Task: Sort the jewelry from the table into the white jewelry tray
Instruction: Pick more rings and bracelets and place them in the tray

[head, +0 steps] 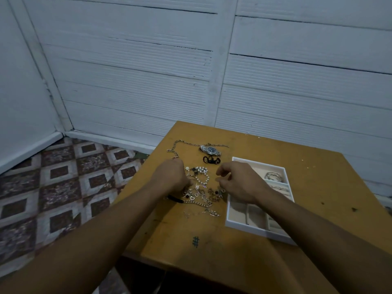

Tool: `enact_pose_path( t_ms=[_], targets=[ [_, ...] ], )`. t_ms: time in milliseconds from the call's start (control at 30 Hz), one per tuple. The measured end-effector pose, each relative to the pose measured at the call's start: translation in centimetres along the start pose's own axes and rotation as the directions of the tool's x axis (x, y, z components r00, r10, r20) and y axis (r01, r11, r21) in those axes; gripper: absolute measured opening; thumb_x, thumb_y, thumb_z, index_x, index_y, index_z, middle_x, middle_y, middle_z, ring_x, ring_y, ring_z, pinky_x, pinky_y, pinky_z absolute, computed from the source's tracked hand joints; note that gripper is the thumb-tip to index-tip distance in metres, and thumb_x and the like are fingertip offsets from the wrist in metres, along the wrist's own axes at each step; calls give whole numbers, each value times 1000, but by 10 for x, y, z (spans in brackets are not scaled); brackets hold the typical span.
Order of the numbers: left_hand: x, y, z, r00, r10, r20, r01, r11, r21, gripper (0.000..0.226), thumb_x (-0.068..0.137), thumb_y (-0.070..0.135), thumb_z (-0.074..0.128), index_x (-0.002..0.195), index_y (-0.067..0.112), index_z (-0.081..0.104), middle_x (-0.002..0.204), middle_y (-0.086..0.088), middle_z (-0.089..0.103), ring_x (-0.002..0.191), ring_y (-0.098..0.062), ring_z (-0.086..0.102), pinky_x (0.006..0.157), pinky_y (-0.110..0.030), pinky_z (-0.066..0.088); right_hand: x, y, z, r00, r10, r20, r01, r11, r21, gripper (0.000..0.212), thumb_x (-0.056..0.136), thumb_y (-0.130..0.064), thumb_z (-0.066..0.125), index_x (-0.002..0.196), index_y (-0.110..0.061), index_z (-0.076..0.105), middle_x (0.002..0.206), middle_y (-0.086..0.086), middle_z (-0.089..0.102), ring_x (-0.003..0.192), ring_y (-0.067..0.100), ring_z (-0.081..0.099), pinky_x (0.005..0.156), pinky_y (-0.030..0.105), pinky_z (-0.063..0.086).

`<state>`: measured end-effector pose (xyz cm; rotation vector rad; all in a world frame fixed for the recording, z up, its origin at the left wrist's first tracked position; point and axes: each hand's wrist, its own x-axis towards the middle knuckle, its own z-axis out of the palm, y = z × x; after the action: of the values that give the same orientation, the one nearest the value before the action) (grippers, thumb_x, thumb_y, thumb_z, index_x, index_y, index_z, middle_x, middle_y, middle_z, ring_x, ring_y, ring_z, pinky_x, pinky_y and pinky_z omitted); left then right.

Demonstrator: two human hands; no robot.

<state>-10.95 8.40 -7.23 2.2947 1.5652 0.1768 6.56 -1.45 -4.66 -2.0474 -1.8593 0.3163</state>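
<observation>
A tangle of small jewelry (199, 194) lies on the yellow-brown table (212, 236): a pearl bracelet (203, 175), silver chains, pendants and charms. A long silver chain (176, 149) and a wristwatch (210, 150) lie farther back, with a black hair tie (211, 160) in front of the watch. The white jewelry tray (254, 229) stands to the right with silver bangles (273, 176) in a far compartment. My left hand (169, 177) rests with curled fingers on the pile's left side; what it holds is hidden. My right hand (237, 181) hovers over the pile's right side, fingers loosely curled, nothing visibly pinched.
The table stands against a white slatted wall (212, 71). A patterned tile floor (63, 187) lies to the left, beyond the table's left edge. A small blue mark (195, 241) is drawn on the tabletop near me. My right forearm crosses over the tray's near compartments.
</observation>
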Motion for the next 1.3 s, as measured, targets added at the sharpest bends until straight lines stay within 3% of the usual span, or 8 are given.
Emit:
enact_pose_path(
  t_ms=[233, 433, 667, 800, 933, 1100, 1300],
  targets=[
    [4, 0, 5, 1000, -15, -14, 14, 999, -34, 13, 87, 23, 65, 91, 11, 67, 86, -5, 66, 80, -19, 62, 71, -37, 56, 0, -6, 2, 1000, 14, 11, -14, 1000, -2, 22, 87, -26, 60, 108, -23, 67, 113, -2, 66, 97, 18, 60, 85, 38, 52],
    [1, -2, 5, 999, 9, -45, -8, 1000, 25, 16, 86, 29, 65, 93, 15, 68, 85, -3, 64, 78, -18, 61, 70, -36, 56, 7, -12, 5, 1000, 23, 18, -23, 1000, -10, 22, 87, -27, 60, 108, -23, 67, 112, -1, 66, 96, 20, 60, 85, 40, 52],
    [-7, 4, 8, 999, 47, -2, -47, 997, 58, 12, 95, 20, 53, 91, 10, 59, 89, -7, 61, 82, -21, 60, 69, -35, 53, 21, -21, 8, 1000, 25, 18, -24, 999, -30, 19, 87, -26, 57, 103, -25, 67, 109, -2, 67, 96, 21, 61, 86, 40, 52],
    [-8, -5, -7, 999, 28, -20, -29, 997, -75, 19, 97, 24, 51, 99, 8, 61, 95, -9, 63, 85, -22, 59, 70, -33, 50, 34, -28, 11, 999, 31, 38, -30, 999, -23, 22, 88, -20, 58, 108, -20, 67, 111, 2, 67, 99, 20, 60, 88, 39, 52],
    [-10, -26, -26, 999, -15, -48, 5, 981, -195, 14, 94, 17, 57, 93, 6, 65, 91, -7, 69, 83, -20, 64, 74, -35, 54, 44, -36, 19, 997, 32, 69, -33, 999, 13, 26, 90, -16, 56, 114, -17, 66, 117, 4, 65, 103, 20, 60, 89, 35, 52],
    [-16, -52, -36, 998, -50, -42, 35, 951, -307, 13, 96, 17, 55, 84, 19, 60, 86, 0, 65, 81, -13, 63, 73, -29, 52, 60, -51, 32, 999, 4, 50, -2, 999, -32, 25, 93, -24, 55, 115, -20, 66, 119, 1, 65, 108, 21, 59, 96, 43, 49],
    [-21, -61, -39, 997, -63, -42, 43, 929, -366, 13, 96, 17, 53, 94, 14, 66, 82, 4, 62, 83, -12, 60, 80, -30, 49, 77, -69, 44, 993, 5, 118, 14, 987, -162, 39, 94, -40, 54, 128, -21, 56, 129, 6, 56, 118, 26, 51, 102, 45, 42]
  ],
)
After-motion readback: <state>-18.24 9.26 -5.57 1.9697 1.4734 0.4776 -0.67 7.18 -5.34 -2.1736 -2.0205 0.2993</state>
